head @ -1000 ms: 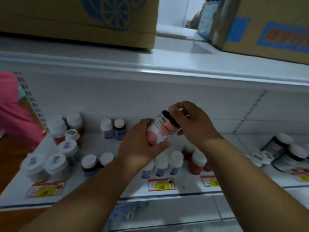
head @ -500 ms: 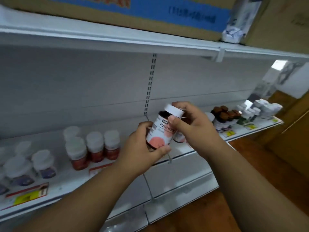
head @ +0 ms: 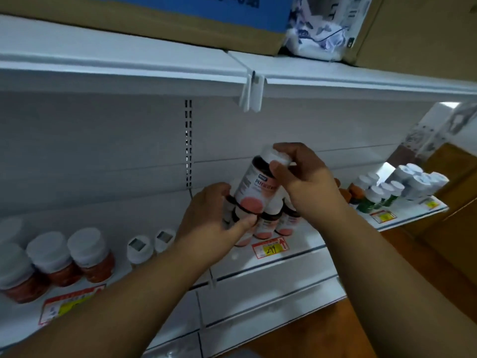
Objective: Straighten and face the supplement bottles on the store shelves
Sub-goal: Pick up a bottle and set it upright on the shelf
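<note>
Both hands hold one supplement bottle (head: 254, 191) with a white cap, dark neck and white label with a pink disc, tilted with its cap up and to the right. My left hand (head: 209, 223) grips its base from the left, thumb across the front. My right hand (head: 302, 182) pinches the cap and neck. Right behind and below the held bottle, matching bottles (head: 277, 223) stand in a group on the white shelf (head: 296, 250), above a red and yellow price tag (head: 269, 248).
Red-filled jars (head: 67, 259) with white caps stand at the left, two small white-capped bottles (head: 147, 248) beside them. Green-labelled bottles (head: 374, 198) and white bottles (head: 415, 180) fill the far right. Cardboard boxes (head: 180, 19) sit on the upper shelf. A wooden floor lies below.
The view has swung right along the shelf. Both hands carried the bottle forward to the group of matching bottles, and it now sits higher and closer to them.
</note>
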Demonstrator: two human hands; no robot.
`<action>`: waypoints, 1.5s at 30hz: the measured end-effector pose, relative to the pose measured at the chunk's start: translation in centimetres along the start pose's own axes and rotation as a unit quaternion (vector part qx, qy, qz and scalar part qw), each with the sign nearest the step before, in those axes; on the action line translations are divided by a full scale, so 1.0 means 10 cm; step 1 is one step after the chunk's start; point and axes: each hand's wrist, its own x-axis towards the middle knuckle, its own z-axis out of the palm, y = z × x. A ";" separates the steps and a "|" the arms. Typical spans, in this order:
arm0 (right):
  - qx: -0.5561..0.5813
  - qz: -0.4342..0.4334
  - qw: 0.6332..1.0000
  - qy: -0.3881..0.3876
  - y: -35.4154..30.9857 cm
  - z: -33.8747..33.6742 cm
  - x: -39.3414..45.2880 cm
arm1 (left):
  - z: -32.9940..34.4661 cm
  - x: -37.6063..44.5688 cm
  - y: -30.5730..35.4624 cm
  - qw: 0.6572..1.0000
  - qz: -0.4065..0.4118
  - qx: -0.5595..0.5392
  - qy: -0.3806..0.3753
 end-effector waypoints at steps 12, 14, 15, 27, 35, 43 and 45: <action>-0.161 -0.106 0.965 -0.177 1.12 -0.24 1.04 | 0.85 0.55 0.26 0.945 -0.066 0.310 -0.077; -0.160 -0.104 0.952 -0.239 1.25 -0.20 1.12 | 0.95 0.58 0.27 0.933 -0.081 0.339 -0.093; -0.152 -0.097 0.947 -0.265 1.31 -0.19 1.15 | 0.98 0.60 0.27 0.927 -0.089 0.351 -0.097; -0.185 -0.091 0.889 -0.410 1.44 -0.19 1.31 | 1.08 0.61 0.26 0.908 -0.097 0.399 -0.086; -0.192 -0.143 0.911 -0.337 1.14 -0.09 1.19 | 0.89 0.48 0.26 0.948 -0.081 0.306 0.006; -0.141 -0.233 0.908 -0.320 0.14 0.82 0.44 | -0.21 -0.49 -0.07 0.942 -0.096 0.302 0.109; -0.132 -0.228 0.905 -0.333 -0.16 1.24 0.17 | -0.63 -0.88 -0.21 0.931 -0.121 0.328 0.108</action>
